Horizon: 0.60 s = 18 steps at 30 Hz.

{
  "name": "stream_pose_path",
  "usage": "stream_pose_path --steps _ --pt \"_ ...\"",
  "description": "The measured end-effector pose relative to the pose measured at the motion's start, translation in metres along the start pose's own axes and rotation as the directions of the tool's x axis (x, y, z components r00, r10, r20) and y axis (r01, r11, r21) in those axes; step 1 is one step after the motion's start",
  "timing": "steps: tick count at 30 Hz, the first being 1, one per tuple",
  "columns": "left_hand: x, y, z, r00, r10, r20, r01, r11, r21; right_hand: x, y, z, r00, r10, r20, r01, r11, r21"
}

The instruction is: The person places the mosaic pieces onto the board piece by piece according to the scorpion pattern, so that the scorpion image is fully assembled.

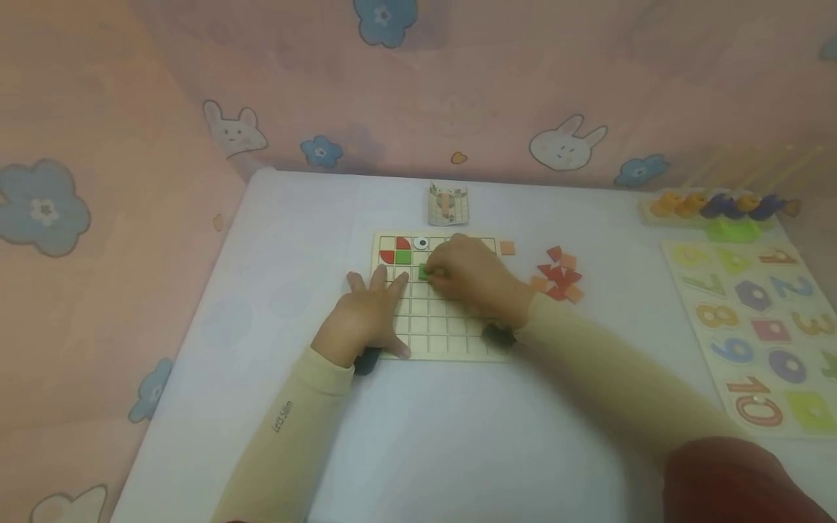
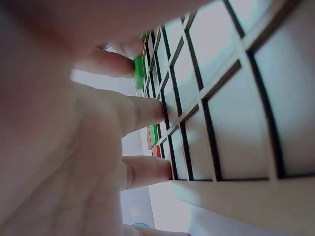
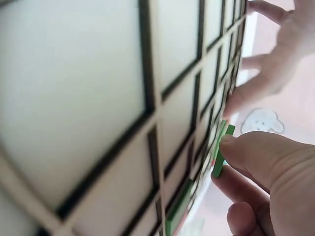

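A wooden grid board (image 1: 418,345) lies on the white table. My right hand (image 1: 477,276) pinches a green square tile (image 3: 224,151) between thumb and finger just above the board's upper middle cells. Spread fingers of my left hand (image 1: 366,316) rest on the board's left side. In the top left cells sit red quarter-round tiles (image 1: 387,256), a green tile (image 1: 403,257) and a white eye tile (image 1: 421,243). Another green tile (image 3: 178,209) shows in the right wrist view. My right hand hides part of the board's upper right.
Behind the board stands a small pattern card (image 1: 448,204). Loose red and orange tiles (image 1: 556,274) lie to the right, with one orange tile (image 1: 507,248) by the board's corner. Farther right are a number puzzle board (image 1: 752,341) and a rack of bird figures (image 1: 719,207).
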<state>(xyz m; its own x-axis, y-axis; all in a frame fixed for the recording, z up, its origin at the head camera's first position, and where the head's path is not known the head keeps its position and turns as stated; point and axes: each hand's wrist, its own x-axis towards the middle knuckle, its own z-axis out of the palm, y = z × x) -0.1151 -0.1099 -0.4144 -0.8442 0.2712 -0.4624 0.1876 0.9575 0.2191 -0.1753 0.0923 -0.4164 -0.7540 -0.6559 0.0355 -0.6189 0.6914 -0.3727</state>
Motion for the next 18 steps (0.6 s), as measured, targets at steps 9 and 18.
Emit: stream_pose_path --steps 9,18 --pt "-0.0002 0.0005 0.0007 1.000 -0.001 0.006 0.001 1.000 0.004 0.0041 -0.0041 0.0058 0.999 -0.022 0.029 0.024 0.998 -0.066" --pt "-0.0001 -0.0002 -0.0002 1.000 0.004 0.007 -0.004 1.000 0.025 0.0029 -0.0082 0.0058 0.998 -0.014 0.059 0.027 0.975 -0.218"
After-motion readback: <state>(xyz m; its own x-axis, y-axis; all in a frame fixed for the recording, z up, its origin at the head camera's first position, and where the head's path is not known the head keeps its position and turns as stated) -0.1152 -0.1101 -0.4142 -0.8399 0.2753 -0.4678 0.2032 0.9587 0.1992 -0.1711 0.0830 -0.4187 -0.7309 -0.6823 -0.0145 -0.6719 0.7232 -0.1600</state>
